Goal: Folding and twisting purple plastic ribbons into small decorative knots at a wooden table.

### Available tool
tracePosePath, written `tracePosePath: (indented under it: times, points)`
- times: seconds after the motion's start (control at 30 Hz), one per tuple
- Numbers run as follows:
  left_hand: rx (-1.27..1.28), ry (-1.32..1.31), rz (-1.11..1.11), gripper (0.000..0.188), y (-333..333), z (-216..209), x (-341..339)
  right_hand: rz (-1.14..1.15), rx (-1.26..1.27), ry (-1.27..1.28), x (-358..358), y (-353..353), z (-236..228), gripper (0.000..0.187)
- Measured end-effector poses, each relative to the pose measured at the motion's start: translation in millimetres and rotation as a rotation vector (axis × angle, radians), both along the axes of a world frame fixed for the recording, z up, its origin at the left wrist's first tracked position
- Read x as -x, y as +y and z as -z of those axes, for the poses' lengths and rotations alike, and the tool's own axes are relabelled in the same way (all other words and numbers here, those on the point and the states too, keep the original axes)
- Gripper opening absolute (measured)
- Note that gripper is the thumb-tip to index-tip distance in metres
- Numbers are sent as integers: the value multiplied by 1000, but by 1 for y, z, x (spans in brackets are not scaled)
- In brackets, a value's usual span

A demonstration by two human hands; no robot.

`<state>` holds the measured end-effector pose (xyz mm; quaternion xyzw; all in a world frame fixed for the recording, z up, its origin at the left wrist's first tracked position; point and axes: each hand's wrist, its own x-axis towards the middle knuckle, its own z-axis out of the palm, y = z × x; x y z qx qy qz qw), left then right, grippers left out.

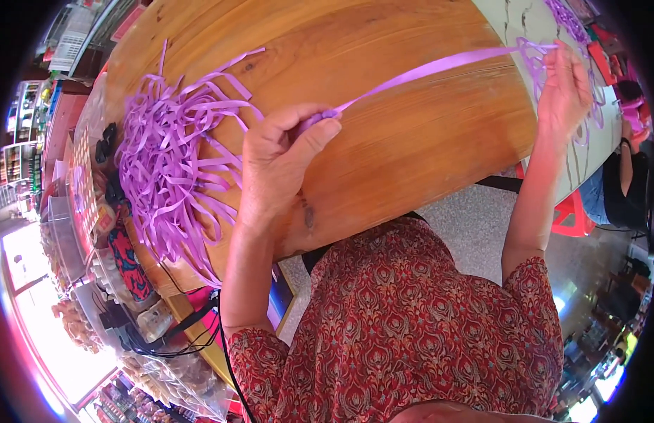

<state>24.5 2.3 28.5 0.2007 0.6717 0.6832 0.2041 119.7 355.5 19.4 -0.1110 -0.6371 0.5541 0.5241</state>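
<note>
A purple ribbon (439,66) stretches across the wooden table between my two hands, raised above its surface. My left hand (281,151) is closed, thumb pressed against the fingers, and a bunched bit of the ribbon shows in its grip. At the far right my right hand (565,92) pinches the ribbon's other end with its fingertips. Loops of thin purple ribbon (535,63) hang beside that hand, over the white marbled surface. To the left of my left hand lies a large tangled heap of purple ribbons (168,162).
The wooden table (411,141) meets a white marbled table (586,151) on the right, with more purple ribbon (568,21) at its far end. Bags, boxes and black cables (175,345) crowd the left side. A red stool (573,215) and another person (616,183) are at the right.
</note>
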Motion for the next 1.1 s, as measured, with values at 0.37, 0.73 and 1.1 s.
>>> tracePosePath:
  times: [0.37, 0.73, 1.1]
  points:
    - [-64, -55, 47, 17, 7, -6, -16, -523, -1015, -217, 22, -168, -23, 47]
    - [1, 106, 299, 22, 1, 3, -17, -571, -978, -123, 26, -169, -16, 38]
    - [-32, 110, 213, 13, 1, 0, -10, -541, -952, -123, 23, -157, -26, 25]
